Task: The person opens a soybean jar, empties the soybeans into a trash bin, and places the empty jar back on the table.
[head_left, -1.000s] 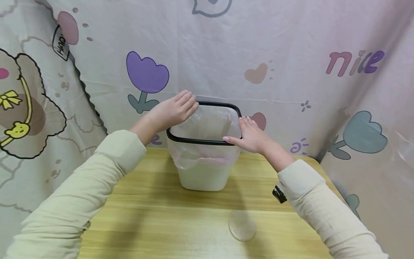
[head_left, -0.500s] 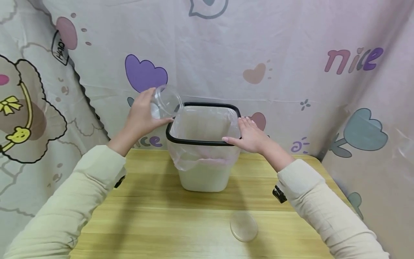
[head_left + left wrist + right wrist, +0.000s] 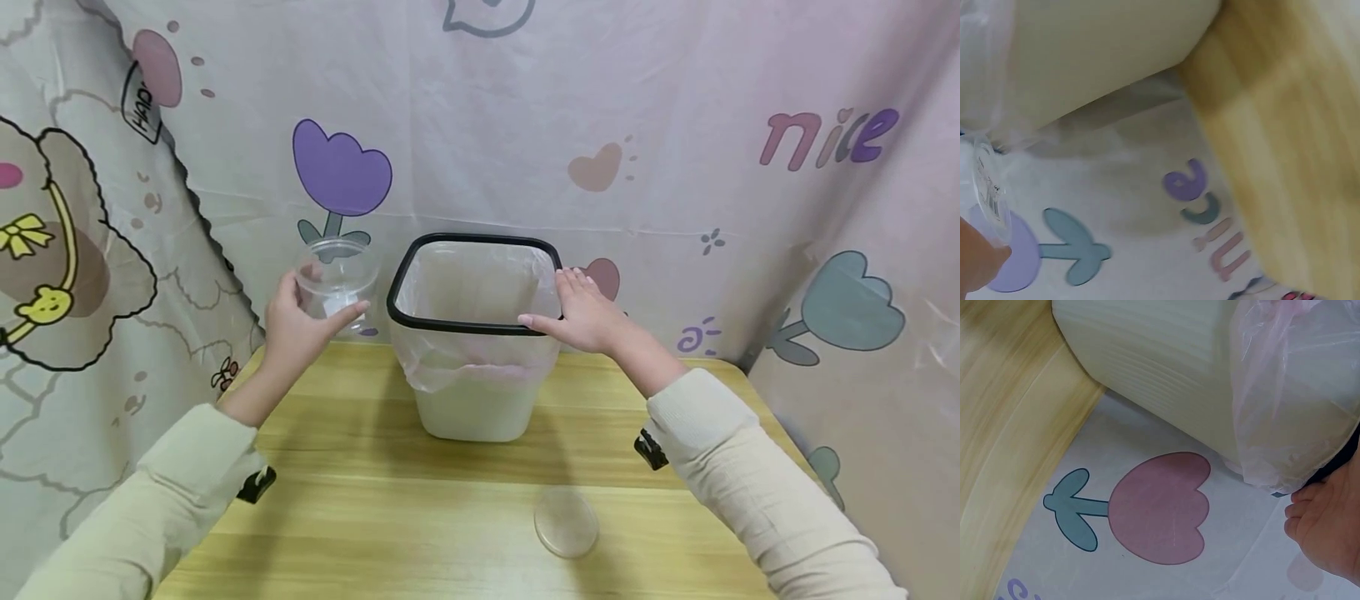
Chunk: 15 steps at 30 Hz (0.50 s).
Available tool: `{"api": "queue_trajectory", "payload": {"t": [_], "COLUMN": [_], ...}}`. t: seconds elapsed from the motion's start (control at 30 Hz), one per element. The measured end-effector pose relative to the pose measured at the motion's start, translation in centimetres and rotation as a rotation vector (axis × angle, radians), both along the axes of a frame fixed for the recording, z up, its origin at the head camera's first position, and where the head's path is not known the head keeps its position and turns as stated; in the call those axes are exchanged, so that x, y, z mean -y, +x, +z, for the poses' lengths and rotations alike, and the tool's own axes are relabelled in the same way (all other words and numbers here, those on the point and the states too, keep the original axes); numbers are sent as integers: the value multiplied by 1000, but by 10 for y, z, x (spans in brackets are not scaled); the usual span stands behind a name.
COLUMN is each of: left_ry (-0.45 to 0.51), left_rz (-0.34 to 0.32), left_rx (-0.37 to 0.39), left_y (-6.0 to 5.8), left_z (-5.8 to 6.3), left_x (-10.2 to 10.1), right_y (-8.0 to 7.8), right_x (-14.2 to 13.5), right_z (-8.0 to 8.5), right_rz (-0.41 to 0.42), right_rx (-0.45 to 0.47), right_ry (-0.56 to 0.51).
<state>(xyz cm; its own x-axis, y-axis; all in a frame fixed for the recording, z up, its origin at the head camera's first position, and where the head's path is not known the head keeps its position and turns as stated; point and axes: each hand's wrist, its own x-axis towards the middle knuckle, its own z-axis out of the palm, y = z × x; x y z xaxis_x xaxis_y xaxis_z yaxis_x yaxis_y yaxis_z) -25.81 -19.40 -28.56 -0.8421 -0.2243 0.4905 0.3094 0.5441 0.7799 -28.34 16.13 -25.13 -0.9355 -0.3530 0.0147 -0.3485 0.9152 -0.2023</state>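
Observation:
In the head view my left hand [image 3: 298, 321] holds a clear round plastic tub [image 3: 339, 279] left of the bin, thumb in front and fingers behind. The tub is roughly upright and see-through, with its mouth uncovered. Part of its base, with printing on it, shows in the left wrist view as a clear edge [image 3: 990, 190]. A white trash bin [image 3: 474, 412] with a black rim [image 3: 465, 327] stands on the table, lined with a thin pinkish plastic bag [image 3: 442, 362]. My right hand [image 3: 592, 321] rests on the rim's right front corner, fingers straight. The bin's bottom is hidden.
A clear round lid [image 3: 566, 522] lies flat on the wooden table [image 3: 360, 517], in front of the bin and slightly right. Right behind the table hangs a printed cloth [image 3: 495, 108], which also closes off both sides.
My left hand has turned from over the bin's left rim, tilting the tub back upright and moving it left and down beside the bin. My right hand has stayed on the rim.

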Motion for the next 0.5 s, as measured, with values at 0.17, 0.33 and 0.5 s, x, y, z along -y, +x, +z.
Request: {"api": "queue_trajectory", "payload": {"t": [0.17,0.33,0.5], "left_ry": [66,109,113], "left_rz": [-31,-56,-34], "left_rx": [37,89,142], "left_y": [13,26,41], "left_z": [-25,-46,-63], "left_x": [5,7,7], "right_y": [0,-1,0], "right_x": [0,1,1], "right_z": [0,0,0], "right_rz": [0,2,1], "right_rx": [-1,-3,-5], "right_ry": [-5,-10,-6]}}
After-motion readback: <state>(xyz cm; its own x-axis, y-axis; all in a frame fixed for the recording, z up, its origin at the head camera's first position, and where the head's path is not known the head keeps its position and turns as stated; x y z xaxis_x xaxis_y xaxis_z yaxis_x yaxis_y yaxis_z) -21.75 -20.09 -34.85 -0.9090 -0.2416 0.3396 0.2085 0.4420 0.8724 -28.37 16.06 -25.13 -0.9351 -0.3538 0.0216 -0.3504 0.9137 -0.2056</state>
